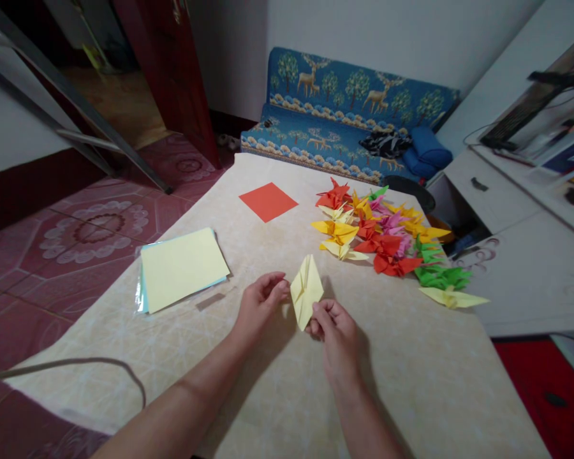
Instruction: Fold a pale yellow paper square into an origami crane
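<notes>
A pale yellow origami paper (307, 290), folded into a narrow diamond with a slit down its middle, is held upright just above the table. My right hand (333, 322) pinches its lower right edge between thumb and fingers. At the left corner of the diamond, my left hand (263, 299) is closed, thumb and fingertips against the paper; its exact grip is partly hidden. Finished paper cranes (380, 245) in red, yellow, orange, pink and green are grouped to the right. Beyond my hands lies a flat red square sheet (268, 202).
A stack of pale yellow and blue sheets (184, 271) in clear plastic lies left on the cloth-covered table (268, 389). Near it is a small greyish strip (210, 301). A cord (76, 361) crosses the left edge. A blue sofa (316, 131) stands behind, a white cabinet (521, 268) at right.
</notes>
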Demonstrator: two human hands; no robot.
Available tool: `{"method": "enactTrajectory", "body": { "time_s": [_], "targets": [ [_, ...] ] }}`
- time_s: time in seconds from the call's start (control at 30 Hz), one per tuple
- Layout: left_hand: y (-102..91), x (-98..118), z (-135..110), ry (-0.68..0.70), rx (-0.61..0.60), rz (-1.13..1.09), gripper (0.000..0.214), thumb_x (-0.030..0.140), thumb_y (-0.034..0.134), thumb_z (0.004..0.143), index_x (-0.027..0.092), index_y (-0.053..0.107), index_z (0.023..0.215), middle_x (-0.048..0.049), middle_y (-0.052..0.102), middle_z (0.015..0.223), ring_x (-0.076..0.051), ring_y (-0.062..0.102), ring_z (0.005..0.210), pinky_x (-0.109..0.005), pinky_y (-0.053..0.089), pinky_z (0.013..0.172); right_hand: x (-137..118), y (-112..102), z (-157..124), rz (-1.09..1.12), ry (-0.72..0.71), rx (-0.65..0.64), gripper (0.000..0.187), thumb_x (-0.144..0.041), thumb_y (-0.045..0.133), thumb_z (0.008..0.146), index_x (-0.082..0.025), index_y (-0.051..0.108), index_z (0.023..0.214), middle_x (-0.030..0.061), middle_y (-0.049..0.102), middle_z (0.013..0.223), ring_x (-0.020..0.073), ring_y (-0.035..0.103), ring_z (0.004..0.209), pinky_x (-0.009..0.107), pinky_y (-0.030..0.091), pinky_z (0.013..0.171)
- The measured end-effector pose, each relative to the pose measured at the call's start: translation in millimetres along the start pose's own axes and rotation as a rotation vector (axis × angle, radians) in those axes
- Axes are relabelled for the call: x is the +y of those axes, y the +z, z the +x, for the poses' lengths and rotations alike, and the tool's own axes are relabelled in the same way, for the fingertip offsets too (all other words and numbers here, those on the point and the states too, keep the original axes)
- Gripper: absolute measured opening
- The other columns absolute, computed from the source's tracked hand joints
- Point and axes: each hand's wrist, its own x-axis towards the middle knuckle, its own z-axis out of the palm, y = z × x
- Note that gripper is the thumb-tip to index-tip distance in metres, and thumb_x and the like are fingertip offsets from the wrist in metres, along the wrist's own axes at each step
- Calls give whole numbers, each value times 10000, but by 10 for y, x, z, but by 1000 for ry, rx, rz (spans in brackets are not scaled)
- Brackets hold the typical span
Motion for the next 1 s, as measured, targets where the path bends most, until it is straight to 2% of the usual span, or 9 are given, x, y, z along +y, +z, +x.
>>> {"method": "enactTrajectory", "body": {
  "time_s": [0.13,0.23,0.3,0.43,0.53,0.63,0.7,0.87,1.0],
  "targets": [
    [115,71,-99,-100,-174,-36,304,386,667,749,104,679,860,-59,664,743,-131,583,626,-239,446,583,99,80,-90,-22,-87,49,236,-388,611,799,-193,489,742,-51,499,550,105,502,520,219,419,540],
    [123,89,-121,-49,-165,13,275,384,669,746,109,683,753,-37,624,662,-117,534,574,-231,393,543,107,70,-136,-143,-96,-2,223,-379,601,809,-195,496,743,-41,521,557,115,506,526,222,414,536],
    [93,98,-104,19,-137,97,277,391,659,749,121,685,698,-22,585,641,-114,505,574,-230,365,537,68,31,-158,-227,-156,56,214,-375,597,810,-198,494,750,-43,500,572,113,478,511,219,389,502],
    [9,142,-57,112,-194,269,270,374,631,770,135,683,655,-10,526,637,-109,466,591,-224,331,535,-170,-86,-169,-488,-604,356,177,-299,631,787,-199,522,885,53,554,906,174,546,778,289,442,658],
    [-26,181,-58,116,-328,360,271,336,595,796,131,664,633,-5,501,626,-104,453,586,-221,321,528,-447,-134,-134,-863,-836,194,201,-260,634,783,-216,590,974,104,566,1099,258,507,1050,419,385,896],
    [-31,194,-80,134,-427,421,222,274,584,791,130,649,636,1,503,633,-99,450,577,-216,318,518,-649,-135,-65,-1143,-759,-97,207,-235,659,769,-257,646,975,53,644,1006,245,522,1009,418,338,919],
    [-29,187,-91,155,-461,456,167,229,589,772,130,647,651,6,515,630,-98,457,577,-213,327,523,-689,-134,-15,-1196,-658,-186,112,-202,675,749,-254,673,849,17,671,880,216,557,903,380,356,857],
    [-19,185,-100,168,-467,496,110,171,592,741,130,681,790,-28,621,723,-129,544,650,-224,396,587,-554,-187,50,-1050,-359,-285,71,-173,655,741,-227,674,784,-15,671,773,145,581,695,267,395,665],
    [-6,226,-115,219,-488,538,125,170,602,741,144,680,835,-40,643,759,-140,574,668,-232,422,599,-460,-219,32,-998,-389,-256,55,-161,632,749,-209,642,725,-18,637,726,131,557,659,244,379,614]
  ]
}}
